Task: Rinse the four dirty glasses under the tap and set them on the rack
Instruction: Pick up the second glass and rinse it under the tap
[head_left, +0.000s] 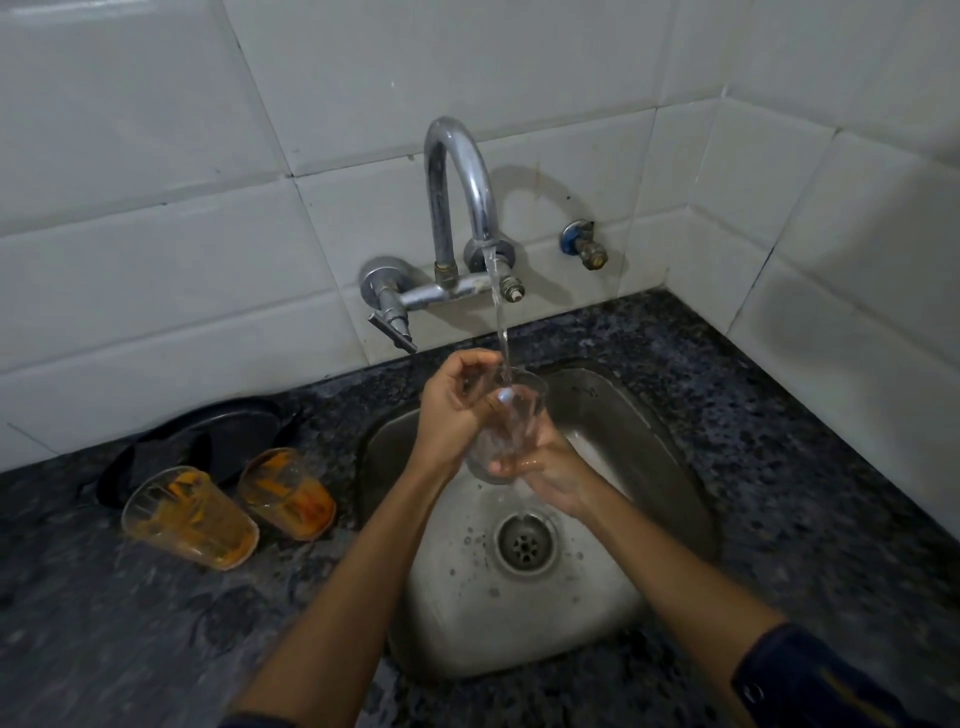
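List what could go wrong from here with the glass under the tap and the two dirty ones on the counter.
1. The clear glass tumbler is wet, and the right hand holds only its base while the left hand works at the rim; it could slip into the steel sink.
2. The two orange-stained glasses stand on the speckled dark counter close beside the left forearm; a sideways move might topple them.
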